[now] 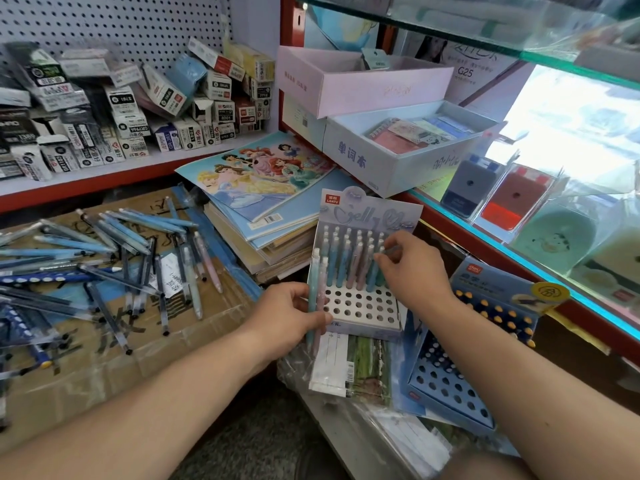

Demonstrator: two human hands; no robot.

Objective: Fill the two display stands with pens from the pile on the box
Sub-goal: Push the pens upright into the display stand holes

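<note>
**Pens are loaded by hand into a pale display stand (360,308) in a stationery shop.** Two spare pens (318,289) are held upright in the left hand (287,317), with fingers and thumb curled round their lower barrels. They are judged to be kept there so the next ones are ready, since the stand's left edge is just beside that grip.

The right hand (415,271) is closed in a fingertip pinch on the top of a blue pen (373,280) at the right end of the filled rows. The pen is judged to be in the course of being seated, taken by its upper end so the tip can be steered into its hole. Whether the tip is fully home cannot be told, as part of the row is covered by the hand.

Directly below the right-hand pinch, the front rows of holes are seen empty, so this stand is judged to be roughly half filled. The second stand (446,382), blue, lies below and to the right of the right wrist. Yellow-tipped pens are seen in its rear rows, and most of its visible holes are unfilled. The pile of pens (104,258) is spread over the cardboard box (104,368), well apart to the left of the left hand.
</note>
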